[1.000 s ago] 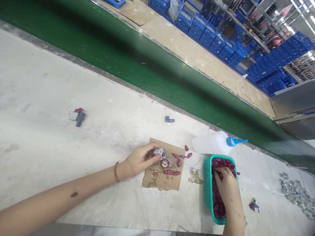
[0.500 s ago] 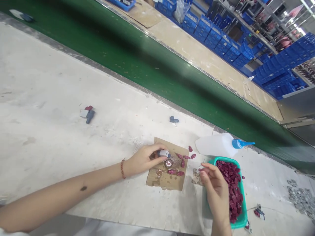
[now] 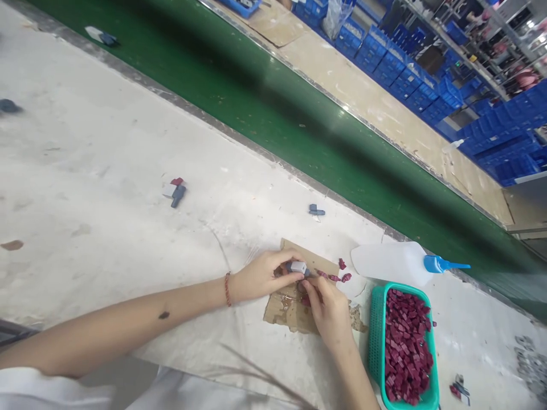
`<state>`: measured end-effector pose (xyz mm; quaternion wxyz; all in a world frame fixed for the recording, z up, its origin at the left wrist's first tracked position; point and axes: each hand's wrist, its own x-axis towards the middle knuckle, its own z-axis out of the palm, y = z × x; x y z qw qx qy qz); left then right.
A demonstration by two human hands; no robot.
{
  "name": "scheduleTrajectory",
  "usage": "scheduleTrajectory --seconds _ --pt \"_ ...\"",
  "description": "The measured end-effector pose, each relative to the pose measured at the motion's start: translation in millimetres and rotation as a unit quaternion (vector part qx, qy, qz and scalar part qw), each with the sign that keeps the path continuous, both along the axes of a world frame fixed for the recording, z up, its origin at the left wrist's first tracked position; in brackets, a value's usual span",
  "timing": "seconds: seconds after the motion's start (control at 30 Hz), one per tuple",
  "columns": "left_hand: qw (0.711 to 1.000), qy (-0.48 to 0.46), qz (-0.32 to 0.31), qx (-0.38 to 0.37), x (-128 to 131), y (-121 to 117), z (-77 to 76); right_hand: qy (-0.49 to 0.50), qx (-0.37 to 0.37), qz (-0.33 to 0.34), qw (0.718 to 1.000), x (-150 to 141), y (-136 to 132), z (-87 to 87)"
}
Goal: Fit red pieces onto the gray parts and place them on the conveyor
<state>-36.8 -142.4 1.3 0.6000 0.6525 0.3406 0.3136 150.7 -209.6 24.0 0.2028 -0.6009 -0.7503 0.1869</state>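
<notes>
My left hand point(image 3: 267, 276) pinches a small light-grey and dark-blue plastic part point(image 3: 298, 267) between thumb and fingers, above a piece of brown cardboard point(image 3: 277, 310). Close against that part, the thumb and forefinger of my right hand point(image 3: 331, 310) are pinched together; the small maroon piece seen in them earlier is now covered by the fingers. Wet, shiny patches mark the cardboard. Several loose maroon pieces point(image 3: 334, 278) lie at its upper right edge, and others on it are mostly hidden under my right hand.
Right of my hands stands a green basket point(image 3: 376, 341) full of maroon pieces. Behind it lies a white bottle point(image 3: 388, 262) with a blue nozzle. Assembled grey, blue and maroon parts point(image 3: 175, 191) sit at the left. A green belt point(image 3: 256, 108) runs beyond the table edge.
My right hand has moved left from beside the basket to the cardboard, meeting the part in my left hand. The left hand keeps its grip. The camera view has shifted slightly.
</notes>
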Motion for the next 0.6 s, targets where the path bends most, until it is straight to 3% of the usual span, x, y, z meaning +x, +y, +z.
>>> scheduleTrajectory --seconds 0.2,0.37,0.5,0.6 --pt "1.000 -0.016 0.010 0.010 0.7 0.1 -1.1 -0.026 -0.002 0.004 1.000 2.1 1.5 1.6" --pt "1.000 -0.007 0.010 0.020 0.1 0.1 -1.8 0.010 -0.037 -0.017 0.999 2.2 1.0 2.1" --pt "0.998 -0.006 0.001 0.061 0.2 0.9 -4.2 0.141 -0.102 -0.082 0.981 3.0 3.5 6.2" --pt "0.992 -0.010 0.012 0.124 1.0 0.4 -7.4 0.288 -0.119 -0.156 0.937 2.6 8.2 8.8"
